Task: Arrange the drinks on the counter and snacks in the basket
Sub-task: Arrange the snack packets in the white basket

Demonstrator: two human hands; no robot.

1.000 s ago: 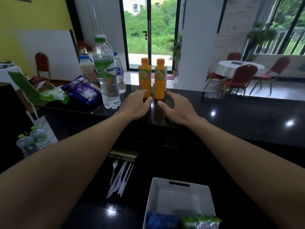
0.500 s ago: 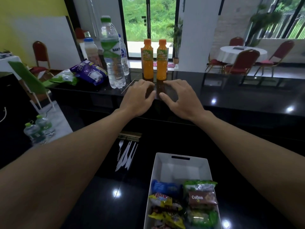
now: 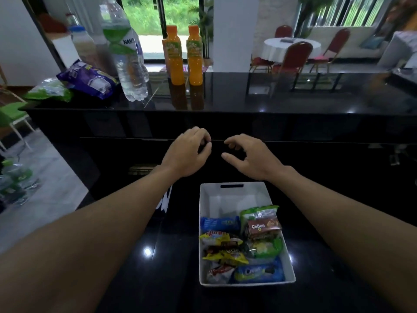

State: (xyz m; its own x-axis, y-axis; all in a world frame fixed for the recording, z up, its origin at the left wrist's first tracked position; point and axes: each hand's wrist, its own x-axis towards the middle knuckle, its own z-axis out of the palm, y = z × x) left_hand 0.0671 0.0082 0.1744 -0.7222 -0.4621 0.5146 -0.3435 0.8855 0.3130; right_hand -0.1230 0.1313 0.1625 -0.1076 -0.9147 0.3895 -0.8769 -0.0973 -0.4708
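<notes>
Two orange juice bottles (image 3: 184,55) stand side by side, upright, on the black counter (image 3: 293,93). Left of them stands a tall water bottle (image 3: 123,50) with smaller bottles behind it, then a purple snack bag (image 3: 86,79) and a green bag (image 3: 50,92). A white basket (image 3: 234,197) on the lower surface holds several snack packets in its near half. My left hand (image 3: 188,152) and my right hand (image 3: 247,155) hover empty, fingers loosely curled, just beyond the basket's far rim and below the counter edge.
White plastic cutlery (image 3: 165,198) lies left of the basket, partly hidden by my left forearm. More water bottles (image 3: 13,181) sit on the floor at far left. Red chairs and a round table (image 3: 291,48) stand beyond the counter.
Both hands have pulled back from the orange bottles, down off the counter toward the basket, with fingers now curled. The view has tilted down, showing the whole basket.
</notes>
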